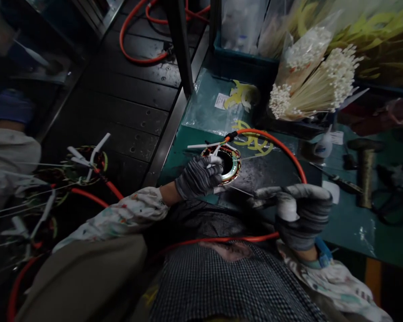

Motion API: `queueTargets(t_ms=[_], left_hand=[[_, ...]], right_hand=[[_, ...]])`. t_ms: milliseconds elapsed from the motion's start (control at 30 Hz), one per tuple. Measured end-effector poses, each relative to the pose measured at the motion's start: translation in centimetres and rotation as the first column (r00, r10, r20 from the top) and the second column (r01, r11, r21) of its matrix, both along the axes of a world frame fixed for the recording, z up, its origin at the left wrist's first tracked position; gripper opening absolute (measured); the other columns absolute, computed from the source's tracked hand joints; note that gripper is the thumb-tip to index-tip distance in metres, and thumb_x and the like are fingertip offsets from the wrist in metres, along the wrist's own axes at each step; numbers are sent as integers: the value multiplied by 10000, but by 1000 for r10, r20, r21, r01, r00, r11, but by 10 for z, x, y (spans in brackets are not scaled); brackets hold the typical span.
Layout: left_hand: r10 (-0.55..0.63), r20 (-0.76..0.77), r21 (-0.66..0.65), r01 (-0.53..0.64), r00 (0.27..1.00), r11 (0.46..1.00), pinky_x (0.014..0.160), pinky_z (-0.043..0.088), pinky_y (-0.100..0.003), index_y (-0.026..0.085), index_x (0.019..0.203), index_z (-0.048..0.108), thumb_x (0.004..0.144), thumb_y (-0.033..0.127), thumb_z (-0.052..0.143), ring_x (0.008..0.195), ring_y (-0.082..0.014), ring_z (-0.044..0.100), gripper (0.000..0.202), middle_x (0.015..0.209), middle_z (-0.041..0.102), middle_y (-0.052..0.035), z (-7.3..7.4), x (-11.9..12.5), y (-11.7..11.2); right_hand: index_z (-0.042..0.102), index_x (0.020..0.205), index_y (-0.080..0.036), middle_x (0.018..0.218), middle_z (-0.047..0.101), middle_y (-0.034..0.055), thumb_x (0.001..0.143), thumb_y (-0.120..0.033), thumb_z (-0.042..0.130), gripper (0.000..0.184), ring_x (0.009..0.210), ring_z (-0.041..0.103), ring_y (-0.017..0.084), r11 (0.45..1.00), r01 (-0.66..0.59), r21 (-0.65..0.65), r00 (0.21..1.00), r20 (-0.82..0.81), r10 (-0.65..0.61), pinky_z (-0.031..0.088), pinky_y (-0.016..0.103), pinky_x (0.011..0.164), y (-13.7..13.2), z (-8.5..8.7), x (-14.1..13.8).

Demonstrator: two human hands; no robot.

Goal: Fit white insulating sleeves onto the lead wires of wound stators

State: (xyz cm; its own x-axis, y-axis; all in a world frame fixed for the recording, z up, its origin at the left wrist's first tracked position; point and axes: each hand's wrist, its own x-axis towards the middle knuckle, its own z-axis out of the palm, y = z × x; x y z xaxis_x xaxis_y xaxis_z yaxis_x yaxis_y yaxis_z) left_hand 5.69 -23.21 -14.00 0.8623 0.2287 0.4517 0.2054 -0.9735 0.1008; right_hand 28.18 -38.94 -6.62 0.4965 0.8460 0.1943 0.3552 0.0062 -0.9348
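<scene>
A ring-shaped motor stator [237,167] with copper windings lies on the dark work surface. My left hand [201,176], in a grey striped glove with white-wrapped fingertips, is closed over its left rim. White sleeves [201,146] stick out from the windings there. From the stator's top an orange cable [272,135] loops right, passes behind my right hand and comes out below across my lap. My right hand [298,212], gloved and taped alike, is closed, its fingertips pinching a thin cord [242,191] stretched from the stator's lower edge.
Yellow insulating pieces [253,138] lie behind the stator. A bundle of white-tipped ties [317,89] rests at the back right. A hammer [366,170], a screwdriver [347,183] and a small bottle [323,145] lie right. Other stators [87,163] and a co-worker's gloved hand [13,107] are left.
</scene>
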Motion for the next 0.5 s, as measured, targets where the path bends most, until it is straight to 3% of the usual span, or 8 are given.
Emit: queueTargets(t_ms=[67, 267, 433, 500], left_hand=[[14, -12, -16, -14, 1000, 1000, 1015, 604, -449, 250, 1005, 759, 1058, 489, 602, 1161, -272, 712, 291, 1102, 783, -37, 1, 1, -1], [14, -149, -84, -26, 989, 996, 1065, 587, -466, 240, 989, 749, 1055, 492, 564, 1173, -279, 710, 319, 1112, 780, -41, 6, 2, -1], [-12, -84, -52, 8, 996, 999, 1092, 565, -452, 233, 981, 760, 1064, 467, 553, 1189, -280, 695, 323, 1072, 783, -52, 7, 1, -1], [-21, -62, -27, 19, 998, 999, 1083, 562, -453, 216, 979, 761, 1073, 457, 541, 1189, -285, 691, 340, 1053, 780, -60, 9, 1, -1]], right_hand=[[613, 1040, -394, 776, 792, -21, 1039, -396, 651, 38, 594, 775, 284, 997, -64, 35, 995, -80, 66, 654, 456, 515, -7, -1, -7], [612, 1163, -505, 868, 826, -37, 1019, -344, 663, 223, 712, 816, 298, 989, -124, 85, 975, -177, 138, 675, 476, 607, -29, -12, -21], [713, 1033, -412, 889, 832, -1, 995, -454, 653, 83, 760, 822, 306, 952, -296, 75, 876, -376, 302, 694, 508, 692, -37, -19, -18], [763, 960, -362, 783, 796, 38, 1001, -543, 595, 251, 781, 816, 328, 931, -366, 12, 794, -517, 319, 695, 536, 719, -38, -18, -14]])
